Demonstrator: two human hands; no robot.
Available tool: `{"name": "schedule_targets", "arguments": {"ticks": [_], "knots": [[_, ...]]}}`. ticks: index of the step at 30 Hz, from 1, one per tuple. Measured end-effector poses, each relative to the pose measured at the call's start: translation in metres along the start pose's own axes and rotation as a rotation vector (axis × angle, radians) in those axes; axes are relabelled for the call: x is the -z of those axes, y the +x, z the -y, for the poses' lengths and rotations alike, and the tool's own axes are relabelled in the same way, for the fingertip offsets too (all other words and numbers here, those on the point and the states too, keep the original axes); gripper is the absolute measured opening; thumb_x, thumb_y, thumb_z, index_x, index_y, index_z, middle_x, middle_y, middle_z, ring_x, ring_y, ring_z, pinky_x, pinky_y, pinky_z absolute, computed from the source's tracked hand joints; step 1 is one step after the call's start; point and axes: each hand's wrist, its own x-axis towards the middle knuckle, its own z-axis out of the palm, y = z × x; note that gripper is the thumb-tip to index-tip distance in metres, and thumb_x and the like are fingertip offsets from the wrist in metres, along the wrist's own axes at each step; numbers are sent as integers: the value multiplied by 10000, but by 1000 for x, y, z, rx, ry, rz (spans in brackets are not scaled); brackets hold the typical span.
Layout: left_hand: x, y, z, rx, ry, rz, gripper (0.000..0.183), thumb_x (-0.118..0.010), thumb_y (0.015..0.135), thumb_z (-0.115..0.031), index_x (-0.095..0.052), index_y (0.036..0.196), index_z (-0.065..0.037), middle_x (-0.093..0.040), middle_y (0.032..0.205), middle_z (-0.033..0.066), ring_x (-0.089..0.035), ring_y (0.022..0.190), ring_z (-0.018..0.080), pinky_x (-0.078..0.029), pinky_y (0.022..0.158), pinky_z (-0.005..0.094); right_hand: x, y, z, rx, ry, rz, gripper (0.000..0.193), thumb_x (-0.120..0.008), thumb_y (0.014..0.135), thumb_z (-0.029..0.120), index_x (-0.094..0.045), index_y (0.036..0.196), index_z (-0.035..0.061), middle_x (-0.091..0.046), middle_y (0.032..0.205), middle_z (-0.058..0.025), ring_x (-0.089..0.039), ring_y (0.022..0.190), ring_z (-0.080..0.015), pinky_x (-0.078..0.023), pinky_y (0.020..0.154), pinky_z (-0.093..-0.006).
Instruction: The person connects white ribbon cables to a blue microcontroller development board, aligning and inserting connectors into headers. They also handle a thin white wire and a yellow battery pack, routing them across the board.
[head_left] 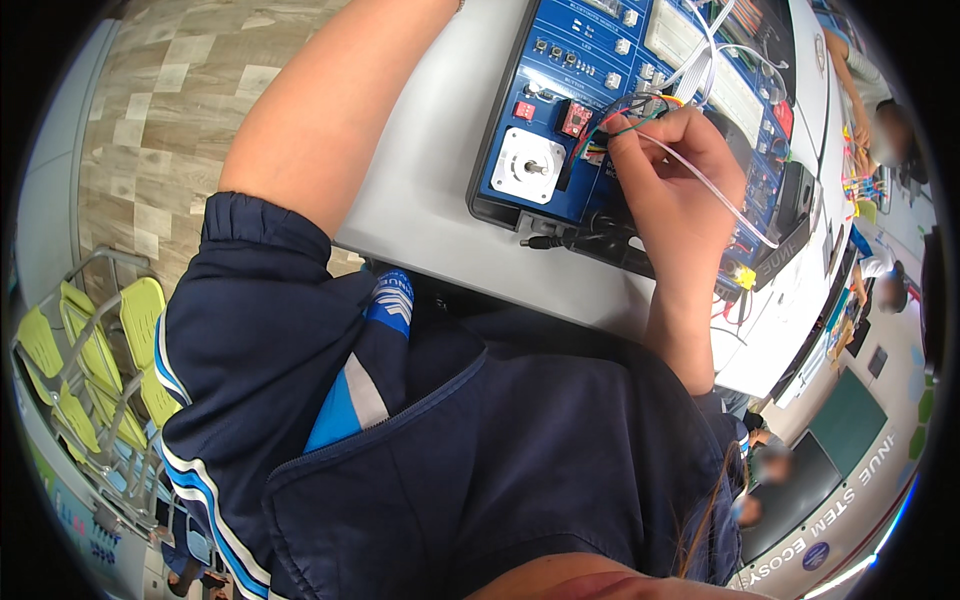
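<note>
My right hand is over a blue electronics trainer board, thumb and forefinger pinched on thin jumper wires. Red and green wires show at the fingertips, beside a small red module. A pale wire trails from the pinch across the back of the hand. To the left of the fingers, a square white-faced motor is mounted at the board's near corner. The fingers hide where the wires end. My left forearm reaches up past the top edge, and its hand is out of the picture.
The board lies on a white table. A black cable with a barrel plug rests along the board's near edge. White breadboards and a grey ribbon cable are farther right. Yellow-green chairs stand left; other people are at right.
</note>
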Motion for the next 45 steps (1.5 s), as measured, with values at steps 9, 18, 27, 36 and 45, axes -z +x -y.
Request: {"name": "schedule_targets", "arguments": {"ticks": [9, 18, 27, 36, 45], "knots": [[2, 2, 5, -24, 32, -5, 131, -567, 805, -113, -587, 784, 14, -584, 726, 48, -518, 648, 99, -429, 581, 238, -14, -3, 11, 199, -343, -91, 136, -686, 695, 14, -552, 674, 18, -580, 611, -55, -579, 514, -98, -464, 497, -206], [3, 4, 7, -74, 96, -10, 142, -571, 806, -124, -588, 787, 15, -582, 727, 49, -516, 652, 101, -427, 583, 239, 1, -3, -3, 110, -74, 71, 41, -655, 768, -17, -633, 804, -12, -663, 800, -70, -589, 603, -69, -471, 530, -186], [2, 0, 2, 12, -15, -1, 133, -569, 818, -110, -573, 810, 23, -576, 740, 50, -514, 650, 95, -427, 575, 228, 6, 0, -4, 192, -68, 121, 87, -610, 804, -53, -652, 871, -17, -645, 869, -72, -604, 704, -73, -488, 586, -182], [2, 1, 3, 2, -30, -2, 126, -574, 813, -106, -575, 796, 18, -578, 729, 45, -513, 639, 88, -424, 564, 221, 6, -3, 0, 133, -148, 70, 65, -638, 791, -33, -661, 849, -16, -648, 837, -69, -605, 683, -74, -482, 548, -182], [2, 2, 5, -20, -7, -12, 133, -576, 810, -114, -581, 787, 16, -578, 715, 37, -510, 628, 81, -418, 556, 221, 7, -4, 2, 119, -136, 88, 42, -645, 788, -26, -653, 829, -26, -647, 814, -75, -592, 662, -86, -465, 516, -188]]}}
